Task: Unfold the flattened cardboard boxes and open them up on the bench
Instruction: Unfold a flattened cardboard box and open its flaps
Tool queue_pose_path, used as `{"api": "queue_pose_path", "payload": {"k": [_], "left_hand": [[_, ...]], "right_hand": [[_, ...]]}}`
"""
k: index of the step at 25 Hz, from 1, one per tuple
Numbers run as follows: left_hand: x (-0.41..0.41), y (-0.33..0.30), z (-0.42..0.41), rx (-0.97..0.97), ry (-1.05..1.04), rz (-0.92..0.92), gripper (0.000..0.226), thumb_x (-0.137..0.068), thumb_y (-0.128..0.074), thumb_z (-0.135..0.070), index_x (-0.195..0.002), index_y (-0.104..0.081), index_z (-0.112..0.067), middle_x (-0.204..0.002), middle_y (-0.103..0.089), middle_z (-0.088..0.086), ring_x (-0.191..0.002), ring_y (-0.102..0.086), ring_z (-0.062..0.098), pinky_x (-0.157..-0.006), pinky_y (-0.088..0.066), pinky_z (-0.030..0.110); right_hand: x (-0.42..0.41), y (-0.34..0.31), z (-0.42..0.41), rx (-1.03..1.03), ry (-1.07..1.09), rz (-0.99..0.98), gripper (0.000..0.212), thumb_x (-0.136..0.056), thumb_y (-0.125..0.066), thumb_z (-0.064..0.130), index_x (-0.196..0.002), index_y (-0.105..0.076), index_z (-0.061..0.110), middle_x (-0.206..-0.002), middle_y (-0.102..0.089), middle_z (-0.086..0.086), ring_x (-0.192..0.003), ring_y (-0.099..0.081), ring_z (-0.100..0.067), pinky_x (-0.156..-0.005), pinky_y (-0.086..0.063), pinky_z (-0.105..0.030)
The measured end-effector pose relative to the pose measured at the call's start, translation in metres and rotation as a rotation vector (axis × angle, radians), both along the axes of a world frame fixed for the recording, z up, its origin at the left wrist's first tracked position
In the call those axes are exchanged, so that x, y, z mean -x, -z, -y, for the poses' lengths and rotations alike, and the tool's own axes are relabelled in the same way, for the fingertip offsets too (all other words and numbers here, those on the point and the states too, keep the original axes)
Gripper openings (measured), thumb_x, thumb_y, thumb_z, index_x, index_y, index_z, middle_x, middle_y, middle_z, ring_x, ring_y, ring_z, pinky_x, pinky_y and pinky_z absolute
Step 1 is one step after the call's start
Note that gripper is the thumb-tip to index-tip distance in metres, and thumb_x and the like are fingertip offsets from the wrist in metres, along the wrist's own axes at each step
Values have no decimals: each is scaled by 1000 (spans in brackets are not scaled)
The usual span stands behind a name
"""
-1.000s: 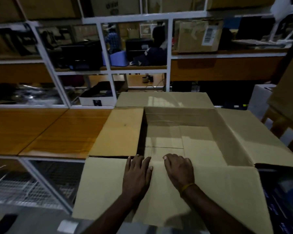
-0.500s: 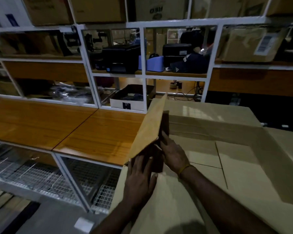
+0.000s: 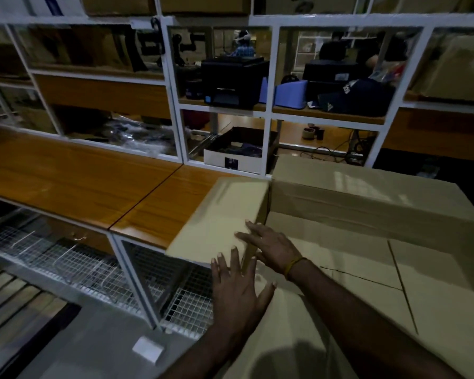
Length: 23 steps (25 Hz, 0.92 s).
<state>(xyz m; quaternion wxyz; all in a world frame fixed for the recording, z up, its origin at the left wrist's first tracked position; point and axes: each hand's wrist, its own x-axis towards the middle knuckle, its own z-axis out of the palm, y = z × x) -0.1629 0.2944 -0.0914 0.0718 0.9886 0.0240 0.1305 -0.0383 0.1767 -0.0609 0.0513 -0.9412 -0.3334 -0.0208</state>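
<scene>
Box (image 3: 367, 203) runs off frame right and bottom. My right hand (image 3: 274, 247) covers part of the left flap (image 3: 222, 220). Both forearms cut off at bottom edge. Shelf contents too dark to identify.

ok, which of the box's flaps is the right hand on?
The left side flap, folded out over the wooden bench; right hand lies across its fold. Far flap is untouched.
</scene>
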Motion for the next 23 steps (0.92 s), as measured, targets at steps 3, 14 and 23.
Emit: {"api": "queue_pose_path", "payload": {"k": [3,14,23], "left_hand": [[-3,8,-6,33,-3,-6,71,-88,-28,-81,-133,-58,-35,-150,-45,15,-131,-47,43,-108,-36,59],[-13,16,-24,146,91,79,71,-87,-23,-81,-130,-57,-36,-147,-46,10,-129,-48,31,-105,-37,51],[-1,28,-37,840,125,106,49,-97,-34,-51,-143,-40,-34,-129,-54,-13,-123,-49,10,-100,-45,40]], "right_hand": [[-5,7,-7,-92,-6,32,54,-96,-58,19,-143,-43,39,-160,-26,2,-146,-26,-23,-102,-42,-45],[-7,19,-18,-127,108,6,53,-90,-60,12,-132,-48,42,-156,-31,8,-144,-31,-21,-95,-45,-41],[6,9,-50,-865,715,-728,67,-89,-54,62,-142,-43,22,-136,-56,-5,-113,-61,-29,-81,-59,-40]]}}
